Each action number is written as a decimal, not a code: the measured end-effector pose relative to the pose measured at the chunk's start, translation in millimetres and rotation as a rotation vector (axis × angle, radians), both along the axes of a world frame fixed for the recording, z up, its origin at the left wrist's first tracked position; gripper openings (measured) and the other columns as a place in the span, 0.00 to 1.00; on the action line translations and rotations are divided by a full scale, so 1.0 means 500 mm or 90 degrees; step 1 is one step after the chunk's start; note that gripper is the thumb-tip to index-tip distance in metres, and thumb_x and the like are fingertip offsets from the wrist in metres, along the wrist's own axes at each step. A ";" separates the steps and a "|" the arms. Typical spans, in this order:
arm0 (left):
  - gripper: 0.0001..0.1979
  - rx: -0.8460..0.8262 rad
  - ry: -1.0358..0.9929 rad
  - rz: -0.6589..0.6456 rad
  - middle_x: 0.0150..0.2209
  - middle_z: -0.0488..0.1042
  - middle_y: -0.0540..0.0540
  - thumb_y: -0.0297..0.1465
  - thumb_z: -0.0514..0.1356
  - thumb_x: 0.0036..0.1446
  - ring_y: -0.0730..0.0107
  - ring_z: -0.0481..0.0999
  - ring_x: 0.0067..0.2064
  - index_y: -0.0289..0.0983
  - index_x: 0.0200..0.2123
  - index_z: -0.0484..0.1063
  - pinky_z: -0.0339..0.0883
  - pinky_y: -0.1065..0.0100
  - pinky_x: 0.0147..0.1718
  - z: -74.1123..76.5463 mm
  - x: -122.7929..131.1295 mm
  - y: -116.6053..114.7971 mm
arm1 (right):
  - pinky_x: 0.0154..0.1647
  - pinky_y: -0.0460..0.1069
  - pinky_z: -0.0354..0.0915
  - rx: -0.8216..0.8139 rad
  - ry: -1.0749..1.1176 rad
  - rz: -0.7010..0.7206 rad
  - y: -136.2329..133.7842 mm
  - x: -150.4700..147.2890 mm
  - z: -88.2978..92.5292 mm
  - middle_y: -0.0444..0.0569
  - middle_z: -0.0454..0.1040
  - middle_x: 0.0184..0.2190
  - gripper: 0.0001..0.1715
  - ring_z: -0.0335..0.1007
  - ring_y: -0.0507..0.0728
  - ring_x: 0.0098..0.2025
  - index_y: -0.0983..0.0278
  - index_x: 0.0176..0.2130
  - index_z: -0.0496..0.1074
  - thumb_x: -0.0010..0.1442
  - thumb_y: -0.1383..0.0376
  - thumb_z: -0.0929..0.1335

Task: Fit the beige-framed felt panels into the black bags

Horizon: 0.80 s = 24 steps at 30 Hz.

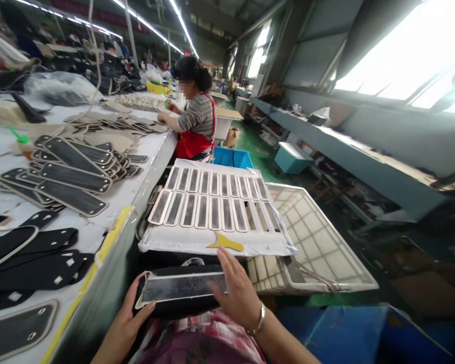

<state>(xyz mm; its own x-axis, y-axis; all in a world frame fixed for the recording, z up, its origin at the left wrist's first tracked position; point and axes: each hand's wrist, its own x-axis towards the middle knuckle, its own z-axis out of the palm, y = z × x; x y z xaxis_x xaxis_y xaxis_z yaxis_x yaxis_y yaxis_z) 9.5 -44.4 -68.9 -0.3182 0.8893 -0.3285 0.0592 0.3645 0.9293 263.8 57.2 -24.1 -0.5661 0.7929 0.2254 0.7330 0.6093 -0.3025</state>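
Observation:
My left hand [127,313] grips the left end of a black fabric piece [208,303] at my lap, thumb on top and fingers at its edge. Along that piece lies a dark grey strip [174,288] with a pale border. Over the strip's right end is my right hand [238,290], fingers stretched out and slightly blurred; whether it presses on the strip I cannot tell. Just beyond its fingertips, a yellow flat scraper [225,242] rests on a white-covered board [185,238]. Two rows of pale-edged dark strips [201,211] lie on the board, with a few bare slots at right.
On the left table [117,187] are piled dark oblong panels [76,174], black straps [45,268] and a green-capped bottle [23,144]. A co-worker [195,111] in a red apron sits ahead. A white crate [318,242] and blue bin [337,328] stand at right.

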 end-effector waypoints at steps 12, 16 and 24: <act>0.32 0.009 0.027 0.019 0.62 0.55 0.49 0.48 0.52 0.54 0.57 0.53 0.62 0.47 0.60 0.48 0.42 0.54 0.61 0.005 0.024 0.009 | 0.51 0.58 0.60 -0.266 -0.298 -0.153 0.337 0.080 -0.244 0.56 0.66 0.50 0.18 0.62 0.60 0.52 0.69 0.48 0.67 0.59 0.64 0.66; 0.35 -0.046 0.187 -0.110 0.61 0.56 0.46 0.47 0.53 0.54 0.55 0.57 0.61 0.46 0.62 0.45 0.50 0.51 0.58 0.003 -0.017 0.014 | 0.48 0.58 0.63 -0.342 -0.349 -0.129 0.395 0.073 -0.265 0.53 0.67 0.47 0.19 0.65 0.59 0.48 0.68 0.48 0.66 0.60 0.60 0.66; 0.39 0.083 0.604 -0.447 0.61 0.58 0.45 0.47 0.60 0.47 0.47 0.57 0.60 0.46 0.61 0.52 0.43 0.44 0.59 0.039 0.026 0.123 | 0.40 0.54 0.68 -0.424 -0.315 -0.091 0.391 0.058 -0.246 0.50 0.71 0.39 0.15 0.69 0.55 0.39 0.68 0.43 0.69 0.60 0.60 0.66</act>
<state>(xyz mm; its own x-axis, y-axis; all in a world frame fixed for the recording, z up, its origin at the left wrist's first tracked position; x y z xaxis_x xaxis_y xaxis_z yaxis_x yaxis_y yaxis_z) 22.6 17.0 -49.3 0.1854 0.9756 -0.1179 0.8931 -0.1173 0.4343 292.8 252.7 -147.2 -0.3605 0.7443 -0.5622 0.9322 0.3085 -0.1893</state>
